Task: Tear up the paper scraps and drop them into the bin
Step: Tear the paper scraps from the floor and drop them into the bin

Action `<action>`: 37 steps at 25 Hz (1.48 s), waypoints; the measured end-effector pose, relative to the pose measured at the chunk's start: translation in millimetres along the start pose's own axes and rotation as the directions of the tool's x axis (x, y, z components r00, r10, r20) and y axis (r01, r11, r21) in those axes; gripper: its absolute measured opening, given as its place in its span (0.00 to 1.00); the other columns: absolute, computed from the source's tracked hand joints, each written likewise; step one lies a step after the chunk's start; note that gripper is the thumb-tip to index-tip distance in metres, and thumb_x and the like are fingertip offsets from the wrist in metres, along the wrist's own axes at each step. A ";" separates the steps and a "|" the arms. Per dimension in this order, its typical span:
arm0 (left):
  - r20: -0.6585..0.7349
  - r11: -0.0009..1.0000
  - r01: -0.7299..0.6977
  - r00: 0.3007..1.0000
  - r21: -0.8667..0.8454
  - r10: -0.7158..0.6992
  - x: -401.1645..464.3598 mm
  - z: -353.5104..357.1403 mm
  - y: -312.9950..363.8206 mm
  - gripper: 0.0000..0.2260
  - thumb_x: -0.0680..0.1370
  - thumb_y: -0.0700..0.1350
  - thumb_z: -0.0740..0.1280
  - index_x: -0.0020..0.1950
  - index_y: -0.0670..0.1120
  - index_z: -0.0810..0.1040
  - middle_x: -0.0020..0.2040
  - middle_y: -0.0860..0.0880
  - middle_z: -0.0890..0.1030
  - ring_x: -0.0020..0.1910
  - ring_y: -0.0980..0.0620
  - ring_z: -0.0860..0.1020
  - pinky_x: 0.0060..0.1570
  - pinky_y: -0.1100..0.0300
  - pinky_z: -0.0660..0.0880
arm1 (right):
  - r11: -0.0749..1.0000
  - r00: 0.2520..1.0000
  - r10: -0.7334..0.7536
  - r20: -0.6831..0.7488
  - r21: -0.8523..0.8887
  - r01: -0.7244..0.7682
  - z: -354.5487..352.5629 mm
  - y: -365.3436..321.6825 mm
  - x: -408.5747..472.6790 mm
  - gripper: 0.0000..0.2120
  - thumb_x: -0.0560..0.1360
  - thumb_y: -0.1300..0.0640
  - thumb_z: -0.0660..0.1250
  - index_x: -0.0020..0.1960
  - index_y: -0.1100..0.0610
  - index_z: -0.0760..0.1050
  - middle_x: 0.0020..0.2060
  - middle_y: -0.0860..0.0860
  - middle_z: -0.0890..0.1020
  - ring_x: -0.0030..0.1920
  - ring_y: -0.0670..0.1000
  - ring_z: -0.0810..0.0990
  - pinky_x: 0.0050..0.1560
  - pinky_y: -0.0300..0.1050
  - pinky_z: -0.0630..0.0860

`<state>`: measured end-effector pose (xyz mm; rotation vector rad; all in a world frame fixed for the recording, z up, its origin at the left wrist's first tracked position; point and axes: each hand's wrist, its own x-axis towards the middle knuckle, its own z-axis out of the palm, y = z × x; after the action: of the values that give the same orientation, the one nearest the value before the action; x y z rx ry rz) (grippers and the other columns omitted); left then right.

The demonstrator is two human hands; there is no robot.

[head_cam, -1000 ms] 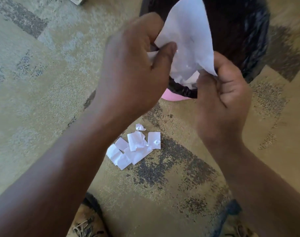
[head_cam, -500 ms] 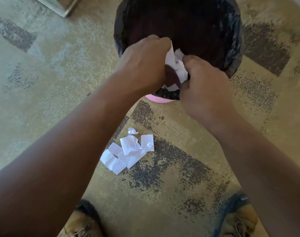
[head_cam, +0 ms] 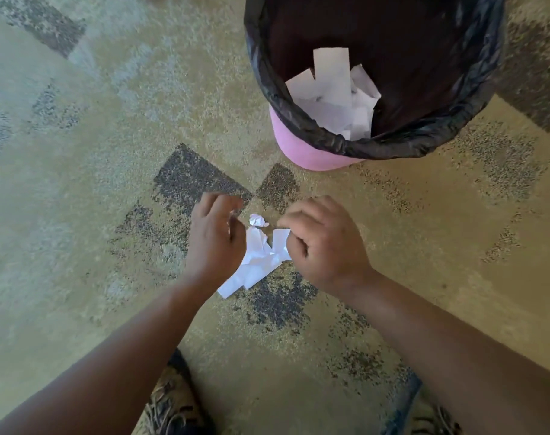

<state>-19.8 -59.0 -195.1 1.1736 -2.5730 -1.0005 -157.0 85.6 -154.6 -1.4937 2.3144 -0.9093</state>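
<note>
Your two hands hover over one pile of paper scraps (head_cam: pixel 258 262) on the carpet (head_cam: pixel 79 183): left hand (head_cam: pixel 215 240) with fingers loosely apart, right hand (head_cam: pixel 325 246) curled, grip unclear. One bin (head_cam: pixel 314 149), far right, holds several torn pieces (head_cam: pixel 333 92).

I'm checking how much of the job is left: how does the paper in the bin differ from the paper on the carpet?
The paper in the bin sits inside the black liner, in larger pieces, some standing on edge. The paper on the carpet lies mostly flat in a small pile of smaller pieces, with one crumpled bit at its far end, between the left hand and the right hand. Both are white, loose scraps.
</note>
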 end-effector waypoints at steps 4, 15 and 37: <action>0.334 0.887 0.311 0.842 0.340 -0.424 -31.2 24.6 -58.7 0.31 0.71 0.54 0.77 0.71 0.50 0.70 0.71 0.43 0.67 0.69 0.36 0.67 0.67 0.45 0.66 | 0.909 0.741 0.410 0.531 -0.168 -0.382 58.0 23.4 -21.0 0.25 0.77 0.57 0.68 0.74 0.53 0.71 0.70 0.50 0.71 0.67 0.57 0.71 0.59 0.57 0.78; 0.393 0.909 0.395 0.821 0.129 -0.413 -56.7 41.8 -71.4 0.27 0.69 0.38 0.78 0.61 0.47 0.68 0.57 0.48 0.75 0.53 0.46 0.74 0.47 0.53 0.71 | 0.708 0.546 0.654 0.524 -0.169 -0.686 115.9 18.8 -37.6 0.28 0.72 0.60 0.78 0.67 0.54 0.69 0.65 0.54 0.69 0.57 0.58 0.79 0.54 0.47 0.76; 0.601 0.880 0.474 0.707 -0.012 -0.373 -22.0 -2.9 -76.7 0.12 0.77 0.37 0.73 0.45 0.53 0.75 0.40 0.52 0.80 0.35 0.50 0.77 0.31 0.62 0.70 | 0.758 0.661 0.563 0.497 0.007 -0.652 100.5 14.1 -7.5 0.11 0.76 0.62 0.74 0.57 0.54 0.81 0.59 0.50 0.80 0.52 0.52 0.81 0.46 0.42 0.76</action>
<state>43.9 -81.1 -237.7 1.6755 -2.5845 -1.9167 -112.8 59.0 -242.3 -0.6466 2.0558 -0.4760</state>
